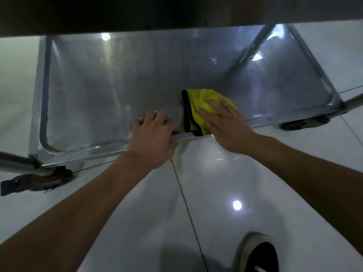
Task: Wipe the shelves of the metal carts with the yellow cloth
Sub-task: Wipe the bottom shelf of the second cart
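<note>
Far part of bottom shelf [117,85] hidden under dark upper shelf [176,12]. Right hand [224,122] covers much of yellow cloth [198,103]. Left hand [151,136] fingertips curl over front rim [94,149], partly out of sight. Right caster [302,123] blurred, mostly under frame. Shoe [259,254] cut off by bottom edge.

Pressing the yellow cloth [198,107] flat against the bottom shelf [110,91] of the metal cart [78,152] with the right hand [224,122], fingers spread; gripping the shelf's near rim with the left hand [151,138]; standing on glossy white floor tiles [216,193], one dark shoe [259,254] showing, caster wheel [35,181] at the cart's near-left corner.
</note>
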Demonstrator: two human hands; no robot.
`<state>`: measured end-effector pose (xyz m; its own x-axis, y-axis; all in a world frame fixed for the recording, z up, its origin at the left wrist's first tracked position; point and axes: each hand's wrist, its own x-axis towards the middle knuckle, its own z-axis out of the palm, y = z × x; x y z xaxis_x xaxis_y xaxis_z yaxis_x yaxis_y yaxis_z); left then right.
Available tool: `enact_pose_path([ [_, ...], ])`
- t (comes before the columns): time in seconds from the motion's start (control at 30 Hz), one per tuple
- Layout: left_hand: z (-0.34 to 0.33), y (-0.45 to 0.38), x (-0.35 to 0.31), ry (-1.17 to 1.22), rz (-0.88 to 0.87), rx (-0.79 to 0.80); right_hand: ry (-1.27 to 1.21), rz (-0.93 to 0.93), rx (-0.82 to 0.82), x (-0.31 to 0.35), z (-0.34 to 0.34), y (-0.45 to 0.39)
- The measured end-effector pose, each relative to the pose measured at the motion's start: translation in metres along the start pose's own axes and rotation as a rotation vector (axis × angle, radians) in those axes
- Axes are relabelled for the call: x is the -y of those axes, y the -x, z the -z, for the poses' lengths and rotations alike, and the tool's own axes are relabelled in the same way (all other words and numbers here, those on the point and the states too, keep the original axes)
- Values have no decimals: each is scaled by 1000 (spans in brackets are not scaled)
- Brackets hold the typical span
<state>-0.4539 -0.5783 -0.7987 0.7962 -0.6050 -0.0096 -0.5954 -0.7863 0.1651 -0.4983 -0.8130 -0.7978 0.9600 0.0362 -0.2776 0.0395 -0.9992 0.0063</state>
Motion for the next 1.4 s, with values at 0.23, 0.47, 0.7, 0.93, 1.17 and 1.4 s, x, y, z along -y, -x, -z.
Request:
enact_pose_path([
  [0.23, 10, 6, 6, -6, -1, 87, 10, 58, 11, 9, 14, 0],
  [0.47, 15, 10, 2, -10, 8, 130, -82, 41, -222, 26, -2, -1],
  [0.7, 11, 31, 7, -45, -9, 74, -182, 74, -311, 38, -9, 2],
  [0.93, 13, 44, 14, -97, 35, 107, -98, 172, -315, 47, -3, -4],
  [1.17, 22, 35, 3, -88, 121, 65, -176, 209, -312, 44, -2, -10],
  [1.4, 16, 12, -48, 17, 120, -90, -267, 143, -349, 8, -5, 0],
])
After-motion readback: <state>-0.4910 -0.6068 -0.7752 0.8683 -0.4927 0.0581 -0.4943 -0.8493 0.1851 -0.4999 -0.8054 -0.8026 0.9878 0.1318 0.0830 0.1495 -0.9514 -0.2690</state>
